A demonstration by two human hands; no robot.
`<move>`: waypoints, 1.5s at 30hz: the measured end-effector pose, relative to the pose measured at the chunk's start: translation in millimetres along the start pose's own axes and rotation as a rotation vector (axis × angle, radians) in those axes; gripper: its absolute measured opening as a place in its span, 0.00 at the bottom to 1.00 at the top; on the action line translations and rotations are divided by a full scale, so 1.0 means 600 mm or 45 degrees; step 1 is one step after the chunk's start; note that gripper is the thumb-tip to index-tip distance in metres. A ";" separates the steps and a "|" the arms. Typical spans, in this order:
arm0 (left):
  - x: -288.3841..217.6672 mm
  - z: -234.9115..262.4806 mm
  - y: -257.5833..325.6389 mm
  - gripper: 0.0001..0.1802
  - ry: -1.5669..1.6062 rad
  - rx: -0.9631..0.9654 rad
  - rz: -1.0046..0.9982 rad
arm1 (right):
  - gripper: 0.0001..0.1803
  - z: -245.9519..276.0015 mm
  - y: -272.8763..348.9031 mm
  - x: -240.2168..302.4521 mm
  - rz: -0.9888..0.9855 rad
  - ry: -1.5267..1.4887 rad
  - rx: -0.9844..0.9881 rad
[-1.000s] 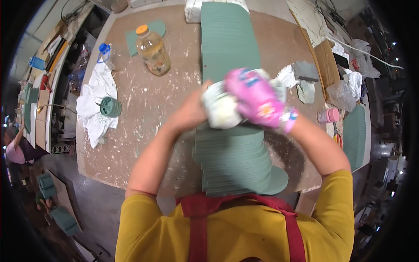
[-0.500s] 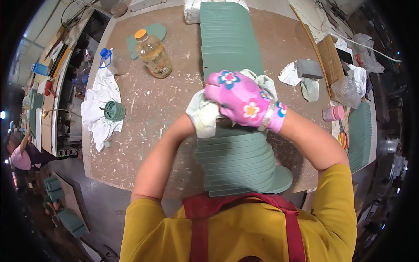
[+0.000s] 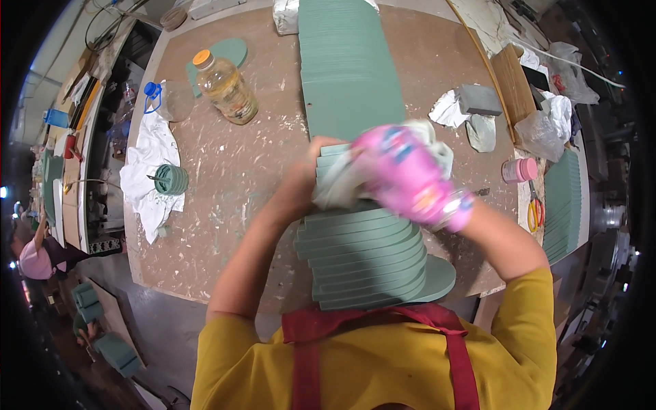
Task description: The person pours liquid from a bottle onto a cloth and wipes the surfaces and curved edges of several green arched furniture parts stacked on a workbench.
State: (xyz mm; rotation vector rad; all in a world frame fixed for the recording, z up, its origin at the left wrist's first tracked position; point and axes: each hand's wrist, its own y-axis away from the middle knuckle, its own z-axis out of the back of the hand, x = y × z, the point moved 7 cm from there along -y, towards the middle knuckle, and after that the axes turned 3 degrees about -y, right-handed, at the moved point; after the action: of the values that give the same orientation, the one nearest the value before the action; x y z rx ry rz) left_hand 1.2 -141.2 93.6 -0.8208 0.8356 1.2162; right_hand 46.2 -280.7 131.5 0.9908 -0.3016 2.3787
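My right hand, in a pink flowered glove and smeared by motion, presses a whitish cloth against the green boards. Some of the cloth bunches out beyond the glove's far side. My bare left hand is closed at the left edge of a green board, its fingertips partly blurred. Toward my body lies a fanned stack of round-ended green boards. Beyond my hands, a long overlapping row of green boards runs to the far side of the table.
On the table, a bottle with an orange cap stands at left, near a green-stained jar on a white cloth. At right are a grey block, a pink-lidded jar and scissors. A person works far left.
My gloved right hand has moved slightly right and nearer with the cloth. My left hand has come out from beside the cloth to the board's left edge. The view has shifted slightly.
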 end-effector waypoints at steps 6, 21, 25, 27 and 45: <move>0.021 0.019 0.000 0.32 0.239 -0.194 0.103 | 0.19 0.031 -0.012 0.000 0.398 0.100 -0.287; 0.048 0.008 0.002 0.36 0.203 -0.296 0.139 | 0.13 0.064 0.031 -0.118 0.075 -0.167 -0.699; 0.046 0.010 -0.003 0.35 0.089 -0.278 0.072 | 0.11 0.041 0.006 -0.037 0.277 0.127 -0.590; 0.042 0.007 0.008 0.36 0.064 -0.258 0.047 | 0.15 0.007 -0.020 0.046 0.456 0.503 -0.477; 0.049 0.005 0.011 0.34 0.058 -0.251 0.253 | 0.23 0.049 -0.022 -0.006 0.362 0.231 -0.541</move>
State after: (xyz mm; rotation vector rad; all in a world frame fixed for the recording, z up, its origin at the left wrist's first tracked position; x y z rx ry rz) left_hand -0.5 -124.5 68.2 -0.9442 0.8587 1.4776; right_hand 73.1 -283.0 149.6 0.5600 -0.8847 2.4785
